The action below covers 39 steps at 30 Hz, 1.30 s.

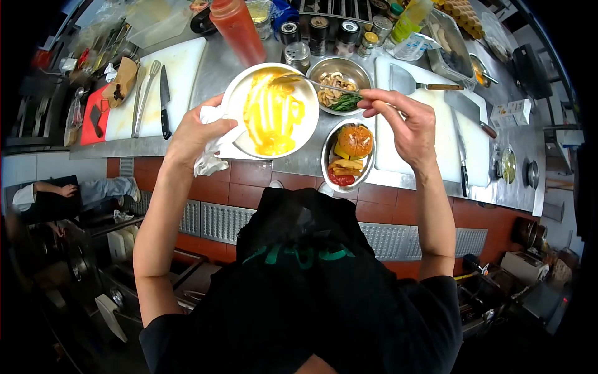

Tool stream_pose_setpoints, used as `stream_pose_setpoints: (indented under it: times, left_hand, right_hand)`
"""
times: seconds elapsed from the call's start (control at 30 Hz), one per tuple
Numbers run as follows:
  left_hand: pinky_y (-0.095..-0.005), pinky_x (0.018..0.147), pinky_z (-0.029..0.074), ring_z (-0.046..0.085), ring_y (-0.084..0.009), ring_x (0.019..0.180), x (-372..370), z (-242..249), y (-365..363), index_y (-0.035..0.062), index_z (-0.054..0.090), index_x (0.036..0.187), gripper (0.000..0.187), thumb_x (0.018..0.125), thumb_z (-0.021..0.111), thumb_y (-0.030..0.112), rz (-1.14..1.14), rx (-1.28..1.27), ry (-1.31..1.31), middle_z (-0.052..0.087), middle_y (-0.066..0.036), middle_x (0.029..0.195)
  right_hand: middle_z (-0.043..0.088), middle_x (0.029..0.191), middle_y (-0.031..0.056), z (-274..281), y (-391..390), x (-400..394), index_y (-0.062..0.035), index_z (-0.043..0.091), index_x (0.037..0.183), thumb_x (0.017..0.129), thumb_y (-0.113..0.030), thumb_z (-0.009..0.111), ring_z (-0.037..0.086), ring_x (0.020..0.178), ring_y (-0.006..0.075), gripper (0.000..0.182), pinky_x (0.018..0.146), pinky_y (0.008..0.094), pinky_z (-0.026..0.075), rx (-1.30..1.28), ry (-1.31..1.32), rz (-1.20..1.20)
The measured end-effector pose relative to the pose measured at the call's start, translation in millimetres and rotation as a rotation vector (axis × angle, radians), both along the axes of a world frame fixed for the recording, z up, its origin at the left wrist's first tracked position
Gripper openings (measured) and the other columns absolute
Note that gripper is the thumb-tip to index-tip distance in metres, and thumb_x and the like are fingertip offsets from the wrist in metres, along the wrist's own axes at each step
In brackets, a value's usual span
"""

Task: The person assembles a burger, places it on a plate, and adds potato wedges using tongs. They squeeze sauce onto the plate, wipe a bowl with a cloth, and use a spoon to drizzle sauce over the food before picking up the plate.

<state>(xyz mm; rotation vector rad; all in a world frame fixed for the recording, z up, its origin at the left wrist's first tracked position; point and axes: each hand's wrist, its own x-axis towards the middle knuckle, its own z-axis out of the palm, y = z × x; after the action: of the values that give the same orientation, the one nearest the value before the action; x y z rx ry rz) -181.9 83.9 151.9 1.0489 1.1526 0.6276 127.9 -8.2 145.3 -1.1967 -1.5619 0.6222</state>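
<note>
My left hand (198, 132) grips the rim of a white bowl (234, 134) and a crumpled white cloth (210, 163). Yellow sauce (274, 140) is smeared over the bowl's inside, with pale streaks through it. Pinched between thumb and fingers of my right hand (405, 118) is a metal spoon (324, 85), its head resting in the sauce. Below that hand, an oval dish (324, 167) holds a burger (354, 141), fries (346, 168) and red sauce (341, 180). Just behind stands a metal bowl (362, 67) with sliced mushrooms (336, 81) and green vegetables (346, 101).
A red squeeze bottle (238, 34) and several spice jars (319, 34) line the back. Knives (164, 100) and tongs (143, 100) lie on the left cutting board (187, 68). The right board (405, 149) bears a spatula (405, 81) and another knife (461, 149). Someone sits at left.
</note>
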Motion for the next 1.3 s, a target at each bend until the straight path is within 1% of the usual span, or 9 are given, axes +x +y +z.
stream_pose_setpoints:
  times: [0.07,0.23,0.33,0.47,0.53,0.8,0.93,1.1,1.3]
  left_hand:
    - [-0.0265,0.074,0.054,0.065,-0.0155,0.083,0.4,-1.8,0.9,-0.0057,0.046,0.127,0.060,0.071,0.067,-0.003,0.003,0.010,0.038,0.064,-0.013,0.102]
    - [-0.0264,0.075,0.054,0.065,-0.0151,0.083,0.5,-15.7,2.7,-0.0067,0.047,0.125,0.058,0.071,0.067,-0.005,0.011,0.056,-0.035,0.064,-0.012,0.102]
    - [-0.0260,0.076,0.053,0.065,-0.0145,0.083,7.2,-11.9,-0.1,-0.0072,0.048,0.125,0.058,0.070,0.069,-0.005,-0.026,0.100,0.015,0.063,-0.012,0.103]
    - [-0.0261,0.075,0.054,0.065,-0.0147,0.083,16.8,-16.1,-1.3,-0.0072,0.049,0.124,0.058,0.069,0.068,-0.006,-0.037,0.124,0.027,0.064,-0.013,0.101]
    - [-0.0262,0.075,0.054,0.065,-0.0148,0.084,22.3,-17.5,-3.5,-0.0072,0.049,0.124,0.059,0.069,0.068,-0.007,-0.040,0.138,0.011,0.064,-0.013,0.101]
    - [-0.0263,0.070,0.055,0.067,-0.0170,0.080,24.1,-33.9,-7.0,-0.0053,0.049,0.124,0.062,0.067,0.073,0.000,0.004,-0.050,0.058,0.065,-0.015,0.100]
    - [-0.0260,0.071,0.055,0.067,-0.0174,0.080,23.2,-33.2,-7.2,-0.0043,0.049,0.124,0.063,0.067,0.074,0.002,0.031,-0.097,0.106,0.065,-0.014,0.099]
    - [-0.0232,0.064,0.055,0.067,-0.0156,0.081,31.8,-30.7,-8.5,-0.0035,0.049,0.125,0.063,0.068,0.076,0.006,0.029,-0.040,0.060,0.065,-0.014,0.100]
    - [-0.0217,0.057,0.054,0.067,-0.0147,0.079,36.6,-22.0,-9.8,-0.0040,0.049,0.125,0.059,0.071,0.072,0.005,0.039,-0.063,-0.037,0.065,-0.013,0.100]
  right_hand:
    - [0.069,0.079,0.0092,2.1,-8.5,-1.2,-0.0023,0.067,0.103,0.086,-0.005,0.059,0.066,0.070,0.0151,0.019,0.064,0.0261,0.054,-0.014,-0.296,-0.010]
    - [0.068,0.075,0.0074,5.9,-19.0,-5.2,-0.0042,0.068,0.101,0.084,-0.005,0.060,0.065,0.066,0.0137,0.019,0.061,0.0257,0.053,-0.019,-0.289,0.045]
    - [0.067,0.076,0.0089,24.7,-12.5,-2.4,-0.0044,0.068,0.101,0.084,-0.006,0.061,0.066,0.066,0.0141,0.019,0.059,0.0253,0.052,0.049,-0.536,0.034]
    - [0.068,0.075,0.0083,21.2,-3.0,7.5,-0.0037,0.068,0.101,0.087,-0.009,0.058,0.065,0.064,0.0132,0.017,0.057,0.0253,0.052,-0.079,-0.469,0.136]
    - [0.068,0.074,0.0074,10.1,1.5,9.8,-0.0017,0.067,0.100,0.090,-0.013,0.056,0.065,0.063,0.0119,0.019,0.056,0.0254,0.052,-0.368,-0.255,0.173]
    - [0.062,0.061,0.0069,-51.7,2.9,22.0,0.0015,0.065,0.101,0.093,-0.017,0.053,0.057,0.050,0.0094,0.023,0.047,0.0199,0.045,-0.675,0.269,0.276]
    - [0.060,0.059,0.0071,-71.3,-12.4,6.8,0.0039,0.063,0.102,0.091,-0.019,0.056,0.052,0.041,0.0103,0.027,0.040,0.0197,0.040,-0.811,0.546,0.145]
    - [0.062,0.064,0.0091,-76.6,-15.4,-6.9,0.0027,0.060,0.098,0.090,-0.022,0.056,0.055,0.048,0.0119,0.026,0.046,0.0222,0.044,-0.814,0.874,-0.022]
    - [0.062,0.066,0.0132,-69.9,-17.6,4.0,0.0026,0.057,0.098,0.093,-0.027,0.049,0.055,0.052,0.0150,0.031,0.054,0.0266,0.046,-0.559,0.903,-0.153]
